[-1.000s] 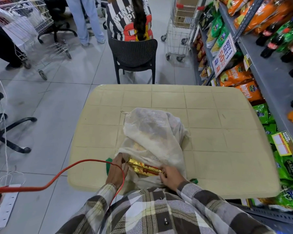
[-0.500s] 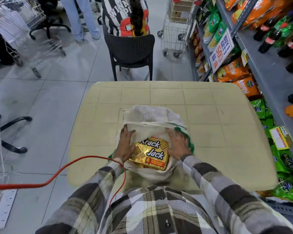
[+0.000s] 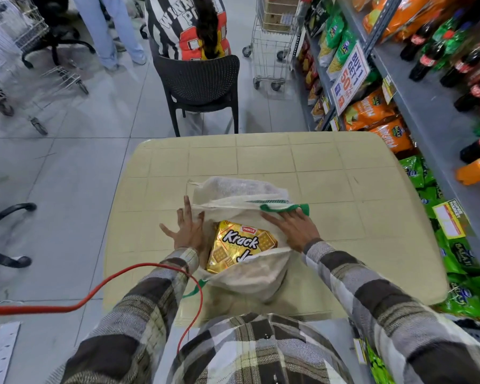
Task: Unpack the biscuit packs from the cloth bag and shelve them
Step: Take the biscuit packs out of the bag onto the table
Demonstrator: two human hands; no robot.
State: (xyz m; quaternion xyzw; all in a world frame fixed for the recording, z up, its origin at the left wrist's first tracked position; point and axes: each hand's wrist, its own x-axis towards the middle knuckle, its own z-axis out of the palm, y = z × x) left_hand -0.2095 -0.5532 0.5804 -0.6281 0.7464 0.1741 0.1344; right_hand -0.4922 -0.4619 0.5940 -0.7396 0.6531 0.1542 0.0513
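Head view. Compared with half a second ago, I see both hands farther apart. The left hand (image 3: pixel 187 231) has gone from the top of the cloth bag (image 3: pixel 250 275) to its left edge, and the bag's near hem now covers the lower corner of the Krack Jack biscuit pack (image 3: pixel 239 246), cutting off the second word of its name.

The bag lies on the near half of the beige tiled table (image 3: pixel 330 173), mouth gaping upward. The gold pack lies flat inside the mouth, face up and between the two hands. The left hand has its fingers splayed and straight against the left lip of the opening and grips nothing. The right hand (image 3: pixel 291 227) lies flat, palm down, on the far flap of cloth, its fingertips touching the green handle (image 3: pixel 286 207); it too grips nothing.

A red cable (image 3: pixel 94 297) loops from the left edge across the left plaid sleeve. Beyond the table stand a black chair (image 3: pixel 200 87) and a wire trolley (image 3: pixel 272 51). The shelving (image 3: pixel 427 106) along the right carries snack bags, cola bottles and a promotion sign (image 3: pixel 349 73).
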